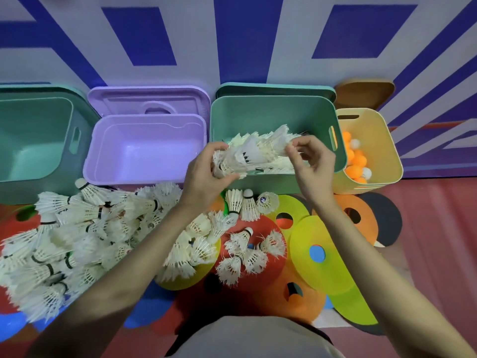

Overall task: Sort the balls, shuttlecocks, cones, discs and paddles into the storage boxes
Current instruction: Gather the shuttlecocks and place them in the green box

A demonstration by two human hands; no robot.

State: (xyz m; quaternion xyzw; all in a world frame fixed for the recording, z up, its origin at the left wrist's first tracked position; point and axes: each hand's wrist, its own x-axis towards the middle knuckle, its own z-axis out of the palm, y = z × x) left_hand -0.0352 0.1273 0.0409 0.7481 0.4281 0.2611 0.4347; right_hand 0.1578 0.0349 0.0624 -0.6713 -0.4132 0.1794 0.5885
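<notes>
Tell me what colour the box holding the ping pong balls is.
Pale yellow box, seen in the head view.

your far-left teal plastic storage box (33, 135) cut off by the frame edge, flat coloured discs (320, 264) partly buried under the white feather shuttlecocks (85, 233), orange disc's hole blurred

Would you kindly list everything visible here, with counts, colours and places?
green boxes: two, far left and centre-right; the latter holds shuttlecocks
purple box: one, between the green boxes, lid propped behind
yellow box: one, far right, holds balls
balls: several, orange and white
loose shuttlecocks: many, white, heaped on the floor at left and centre
discs: several, yellow, orange, red, blue, black, on the floor
left hand: grips a shuttlecock bunch over the centre-right box
right hand: pinches the bunch's feathers
</notes>
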